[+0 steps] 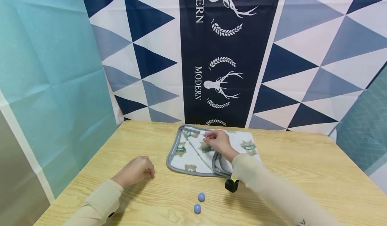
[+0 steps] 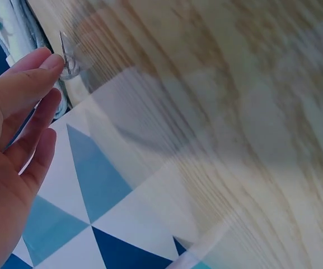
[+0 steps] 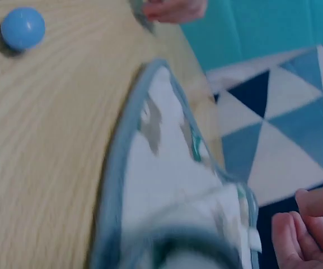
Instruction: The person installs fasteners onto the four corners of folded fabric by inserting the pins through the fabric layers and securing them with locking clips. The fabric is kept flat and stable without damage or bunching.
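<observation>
Two blue balls [image 1: 197,208]: lower centre.
My left hand [image 1: 136,170]: loosely curled.
My right hand [image 1: 220,142]: likewise, over white grey-edged bear-print cloth [image 1: 188,157].

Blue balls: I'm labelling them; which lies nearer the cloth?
The upper ball in the head view; the other ball lies lower, farther from the cloth.

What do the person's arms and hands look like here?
The left hand and right hand are gloveless. The left sleeve and right sleeve are long and cream, the right bearing a partly visible dark marking. A black device with a yellow bit shows below the right cuff.
</observation>
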A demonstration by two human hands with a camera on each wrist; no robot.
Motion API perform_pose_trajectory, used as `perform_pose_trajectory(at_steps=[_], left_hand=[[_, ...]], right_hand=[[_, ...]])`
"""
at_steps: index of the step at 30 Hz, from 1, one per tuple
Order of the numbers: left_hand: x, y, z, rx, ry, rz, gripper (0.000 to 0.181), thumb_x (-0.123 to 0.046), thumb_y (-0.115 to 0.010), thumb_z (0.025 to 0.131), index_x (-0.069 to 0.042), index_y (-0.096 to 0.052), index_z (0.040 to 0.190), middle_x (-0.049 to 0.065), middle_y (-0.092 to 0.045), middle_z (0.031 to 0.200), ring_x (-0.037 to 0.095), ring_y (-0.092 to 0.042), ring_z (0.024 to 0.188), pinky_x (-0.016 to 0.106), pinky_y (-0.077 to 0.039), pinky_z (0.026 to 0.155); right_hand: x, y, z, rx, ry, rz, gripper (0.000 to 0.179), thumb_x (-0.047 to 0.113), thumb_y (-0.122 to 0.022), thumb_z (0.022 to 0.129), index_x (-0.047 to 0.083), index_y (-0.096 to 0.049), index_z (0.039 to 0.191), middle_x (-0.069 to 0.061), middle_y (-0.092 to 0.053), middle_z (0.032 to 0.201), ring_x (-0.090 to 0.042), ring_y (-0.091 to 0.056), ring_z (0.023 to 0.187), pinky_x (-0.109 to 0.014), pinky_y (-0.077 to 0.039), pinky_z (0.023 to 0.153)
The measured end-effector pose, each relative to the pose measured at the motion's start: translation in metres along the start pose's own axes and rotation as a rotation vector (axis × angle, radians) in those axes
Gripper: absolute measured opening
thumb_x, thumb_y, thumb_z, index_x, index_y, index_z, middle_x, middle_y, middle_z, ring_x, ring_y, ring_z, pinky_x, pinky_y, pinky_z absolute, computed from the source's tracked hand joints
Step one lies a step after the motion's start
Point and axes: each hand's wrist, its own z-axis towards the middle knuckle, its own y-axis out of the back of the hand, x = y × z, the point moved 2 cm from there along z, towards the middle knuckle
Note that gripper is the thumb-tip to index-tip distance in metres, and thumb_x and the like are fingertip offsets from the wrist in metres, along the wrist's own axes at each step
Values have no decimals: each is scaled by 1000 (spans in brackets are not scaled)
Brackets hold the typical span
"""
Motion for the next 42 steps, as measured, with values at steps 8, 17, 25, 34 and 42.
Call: perform_pose_trajectory(at_steps=[8, 17, 25, 34, 42], left_hand=[[-1, 3, 3, 7, 69, -144, 16, -2, -75, 78, -17, -72, 74, -10, -71, 77, 2, -61, 75, 21, -53, 68], [-9, 9, 18, -29, 105, -266, 8, -3, -71, 83, -11, -73, 82, -2, -72, 80, 0, -62, 74, 18, -54, 67], [-13, 5, 28, -63, 113, -365, 8, -2, -69, 84, -9, -73, 86, 2, -73, 85, 2, -62, 78, 20, -53, 71], [-13, -1, 42, -84, 200, -495, 11, -1, -68, 84, -10, -73, 86, 1, -74, 87, 5, -66, 84, 26, -56, 84], [-14, -4, 66, -149, 256, -635, 7, -3, -68, 85, -4, -74, 90, 9, -74, 91, 11, -67, 87, 31, -56, 89]], right_hand=[[18, -43, -17, 244, 222, -167, 14, 8, -77, 78, 2, -73, 90, -8, -72, 80, -8, -62, 69, -18, -51, 63], [26, -76, -35, 490, 536, -424, 30, 15, -85, 70, 3, -70, 93, -8, -71, 87, -13, -63, 77, -20, -52, 69], [22, -81, -34, 508, 620, -476, 11, -1, -74, 76, 4, -72, 85, -6, -70, 78, -6, -55, 66, -16, -46, 60], [22, -65, -25, 358, 535, -348, 28, -6, -52, 86, -1, -71, 106, -11, -72, 84, -8, -55, 66, -22, -50, 64], [24, -46, -16, 205, 436, -264, 25, -3, -56, 85, -1, -71, 105, -13, -72, 87, -18, -65, 76, -23, -53, 67]])
